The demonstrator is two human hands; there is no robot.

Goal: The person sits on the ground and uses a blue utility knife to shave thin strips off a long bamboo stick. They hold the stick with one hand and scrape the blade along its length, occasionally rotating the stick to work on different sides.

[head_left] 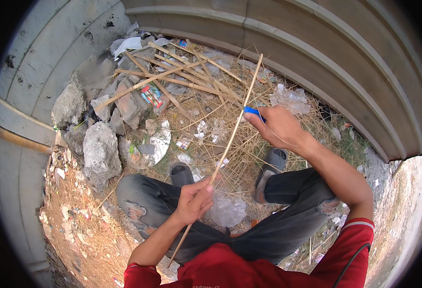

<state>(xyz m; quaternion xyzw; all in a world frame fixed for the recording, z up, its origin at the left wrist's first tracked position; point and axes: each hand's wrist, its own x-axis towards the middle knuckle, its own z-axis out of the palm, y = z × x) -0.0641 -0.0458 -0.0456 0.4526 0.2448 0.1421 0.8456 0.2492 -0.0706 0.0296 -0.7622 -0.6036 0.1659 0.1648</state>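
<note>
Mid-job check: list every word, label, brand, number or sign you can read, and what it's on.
Red shirt: pale lettering, cut off by the picture's lower edge; not quoted.
Red-and-green packet by the rocks: printed, too small to read.
Blue tool in the right hand: no readable text.
Thin stick: no text visible.

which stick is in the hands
The thin stick slanting mid-picture: the left hand grips it, the right hand holds a blue object at its upper part. The other sticks lie by the rocks.
</note>
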